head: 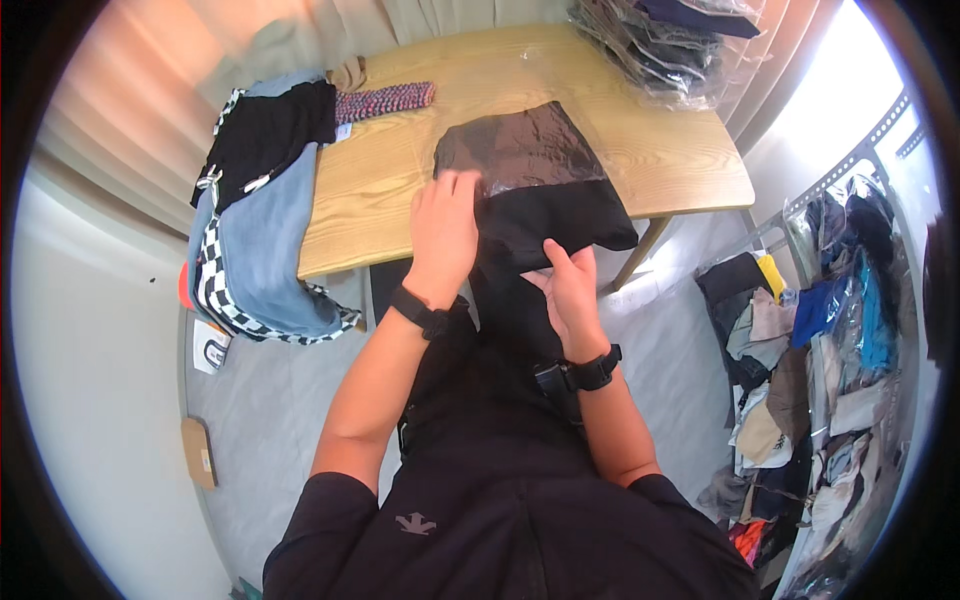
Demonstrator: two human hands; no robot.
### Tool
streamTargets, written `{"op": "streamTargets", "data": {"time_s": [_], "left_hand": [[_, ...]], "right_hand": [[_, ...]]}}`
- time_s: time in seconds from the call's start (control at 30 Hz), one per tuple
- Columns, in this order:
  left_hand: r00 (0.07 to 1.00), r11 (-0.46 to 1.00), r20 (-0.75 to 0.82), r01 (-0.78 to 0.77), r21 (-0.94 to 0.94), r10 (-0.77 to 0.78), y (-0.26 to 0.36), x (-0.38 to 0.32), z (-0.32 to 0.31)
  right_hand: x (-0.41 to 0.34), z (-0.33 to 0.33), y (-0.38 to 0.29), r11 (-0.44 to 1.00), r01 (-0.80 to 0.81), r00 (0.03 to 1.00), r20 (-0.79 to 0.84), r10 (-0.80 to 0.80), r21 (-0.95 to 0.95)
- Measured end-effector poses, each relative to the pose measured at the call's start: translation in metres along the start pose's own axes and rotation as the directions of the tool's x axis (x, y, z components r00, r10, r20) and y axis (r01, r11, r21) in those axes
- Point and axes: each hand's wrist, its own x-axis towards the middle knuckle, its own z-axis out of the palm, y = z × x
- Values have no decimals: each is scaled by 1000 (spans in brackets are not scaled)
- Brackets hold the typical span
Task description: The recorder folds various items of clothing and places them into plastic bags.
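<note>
A folded black garment point(551, 217) lies at the table's near edge, its far part inside a clear plastic bag point(525, 150). The garment's near part is outside the plastic and reaches past the table edge. At the left side of the bag's mouth, my left hand point(448, 225) has its fingers curled over the plastic; the fingertips are slightly blurred. My right hand point(571, 292) grips the garment's near edge, thumb on top and the other fingers partly hidden underneath. Both wrists wear black straps.
Clothes, including blue denim point(262, 240) and a black garment point(274, 135), drape over the left end of the wooden table point(367, 217). A knitted band point(386, 101) lies beside them. Bagged garments point(667, 60) are stacked at back right. A metal rack point(874, 135) and clothes piles point(765, 360) stand right.
</note>
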Motion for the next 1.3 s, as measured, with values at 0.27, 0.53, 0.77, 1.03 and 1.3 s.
{"op": "streamTargets", "data": {"time_s": [0.27,0.53,0.77,1.03,1.3], "left_hand": [[998,992,15,-63,-107,65,-2,1,-3],[997,952,16,-62,-300,70,-5,1,-7],[848,591,91,436,-678,-522,-33,-16,25],[585,-48,655,727,-685,-479,-54,-1,26],[430,-404,883,785,-470,-191,-109,37,31]], "right_hand": [[64,40,-10,999,-3,995,99,8,-48],[58,25,-16,982,-55,998,41,49,183],[28,11,-22,997,19,994,110,-27,70],[70,22,-21,995,-65,979,199,49,72],[110,17,-82,-48,551,530,394,-751,-833]]}}
